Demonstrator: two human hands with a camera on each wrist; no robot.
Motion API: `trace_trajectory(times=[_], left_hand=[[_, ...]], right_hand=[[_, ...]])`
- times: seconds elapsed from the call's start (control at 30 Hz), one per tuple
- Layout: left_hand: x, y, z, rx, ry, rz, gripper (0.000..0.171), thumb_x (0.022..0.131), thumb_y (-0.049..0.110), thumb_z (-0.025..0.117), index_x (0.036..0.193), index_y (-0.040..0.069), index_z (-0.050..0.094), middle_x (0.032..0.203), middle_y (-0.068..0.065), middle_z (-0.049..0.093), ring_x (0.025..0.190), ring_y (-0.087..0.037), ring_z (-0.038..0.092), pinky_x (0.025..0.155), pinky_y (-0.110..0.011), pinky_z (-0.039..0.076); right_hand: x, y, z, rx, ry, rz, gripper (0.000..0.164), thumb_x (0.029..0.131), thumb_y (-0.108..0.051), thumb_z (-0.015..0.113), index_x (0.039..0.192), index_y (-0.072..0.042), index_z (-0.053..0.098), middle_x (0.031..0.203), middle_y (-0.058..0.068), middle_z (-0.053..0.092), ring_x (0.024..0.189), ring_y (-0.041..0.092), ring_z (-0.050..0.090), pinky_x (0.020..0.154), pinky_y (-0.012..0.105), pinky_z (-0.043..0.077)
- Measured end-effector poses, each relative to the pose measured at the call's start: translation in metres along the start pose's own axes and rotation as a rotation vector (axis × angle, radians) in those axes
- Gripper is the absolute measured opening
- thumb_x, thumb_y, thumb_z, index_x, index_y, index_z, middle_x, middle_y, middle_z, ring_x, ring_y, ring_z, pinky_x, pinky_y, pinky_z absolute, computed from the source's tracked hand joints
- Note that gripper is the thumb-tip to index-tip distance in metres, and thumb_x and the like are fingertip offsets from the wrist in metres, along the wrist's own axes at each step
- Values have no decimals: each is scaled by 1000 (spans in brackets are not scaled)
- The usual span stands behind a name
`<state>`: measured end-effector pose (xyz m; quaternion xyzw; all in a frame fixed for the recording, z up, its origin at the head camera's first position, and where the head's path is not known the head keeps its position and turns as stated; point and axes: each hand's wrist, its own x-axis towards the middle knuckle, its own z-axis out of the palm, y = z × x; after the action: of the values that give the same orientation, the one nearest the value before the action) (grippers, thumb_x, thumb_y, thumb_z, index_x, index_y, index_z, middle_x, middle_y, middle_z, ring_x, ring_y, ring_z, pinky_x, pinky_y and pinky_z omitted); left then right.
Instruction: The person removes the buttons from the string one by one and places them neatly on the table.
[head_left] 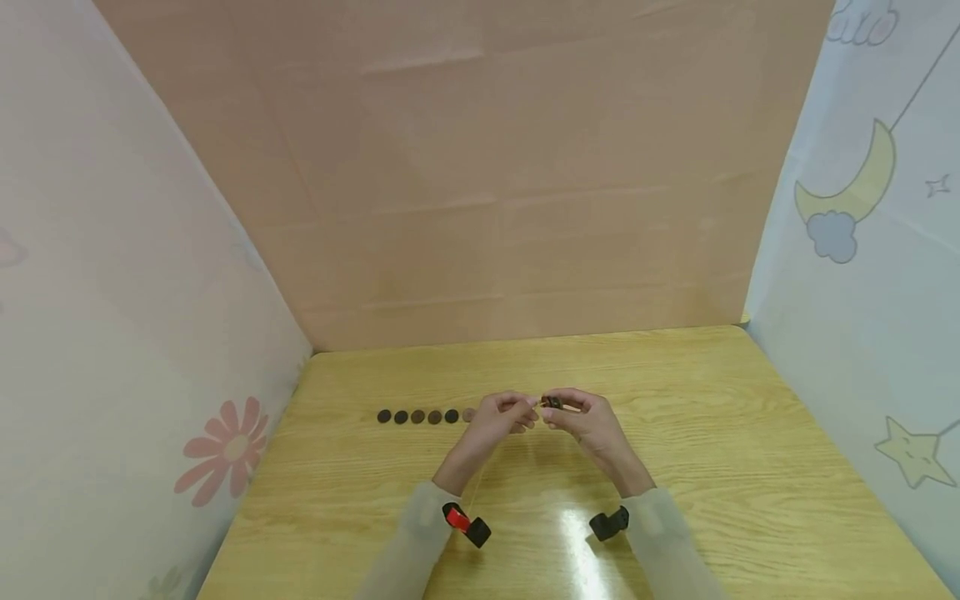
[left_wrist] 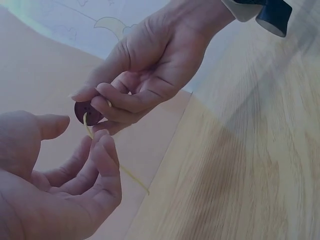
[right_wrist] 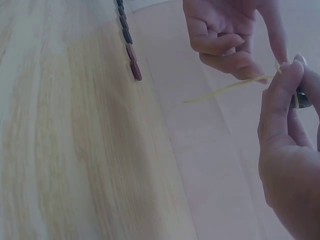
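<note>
My right hand (head_left: 588,421) pinches a dark round button (left_wrist: 91,112) between thumb and fingers. A yellow string (left_wrist: 132,178) comes out through a hole in the button's face. In the head view the dark bundle (head_left: 552,402) in the right fingers looks thicker than a single button, but how many are there cannot be told. My left hand (left_wrist: 65,185) is close beside it, thumb apart from the loosely bent fingers. Its fingertips touch the string, whose free end (right_wrist: 200,99) sticks out past them. Both hands are raised over the table.
Several dark and brown round buttons (head_left: 417,417) lie in a row on the wooden table (head_left: 360,475), left of the hands. A plain pinkish-brown panel (head_left: 487,208) stands behind the table. Pale patterned walls (head_left: 847,333) enclose both sides.
</note>
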<state>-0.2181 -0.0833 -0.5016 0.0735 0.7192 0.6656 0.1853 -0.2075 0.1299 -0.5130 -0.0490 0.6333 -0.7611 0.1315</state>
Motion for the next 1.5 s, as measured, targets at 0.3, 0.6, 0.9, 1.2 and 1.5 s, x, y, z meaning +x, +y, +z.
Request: trace_trajectory(times=[0.3, 0.6, 0.9, 1.2, 1.5], left_hand=[[3, 1, 2, -122, -32, -3, 40, 101, 36, 72, 121, 1, 72, 113, -12, 80, 101, -17, 77, 100, -40, 61], [2, 1, 2, -105, -3, -12, 37, 96, 39, 78, 116, 7, 77, 106, -8, 82, 96, -17, 78, 103, -46, 60], [1, 1, 0, -116, 16, -28, 36, 93, 37, 82, 113, 8, 79, 99, -5, 83, 92, -15, 79, 104, -53, 58], [0, 1, -2, -124, 15, -27, 34, 93, 36, 82, 111, 7, 81, 98, -1, 82, 93, -13, 77, 105, -51, 58], [2, 1, -3, -96, 85, -56, 31, 96, 35, 79, 111, 9, 81, 105, -7, 82, 94, -13, 78, 95, -35, 63]], right_hand=[[1, 3, 0, -23, -37, -22, 45, 95, -11, 78, 134, 7, 63, 124, -3, 69, 106, 12, 73, 95, 32, 62], [0, 6, 1, -48, -41, -23, 38, 93, -12, 81, 127, -2, 70, 123, -4, 69, 107, 14, 76, 97, 41, 61], [0, 6, 1, -63, -90, -51, 39, 95, -11, 79, 129, 2, 67, 123, -2, 70, 104, 14, 77, 93, 39, 62], [-2, 6, 2, -95, -92, -14, 46, 96, -17, 78, 135, 3, 65, 125, -1, 70, 110, 15, 75, 102, 47, 60], [3, 9, 2, -1, -123, -6, 50, 105, -23, 67, 141, 11, 59, 126, -1, 73, 110, 12, 75, 101, 29, 59]])
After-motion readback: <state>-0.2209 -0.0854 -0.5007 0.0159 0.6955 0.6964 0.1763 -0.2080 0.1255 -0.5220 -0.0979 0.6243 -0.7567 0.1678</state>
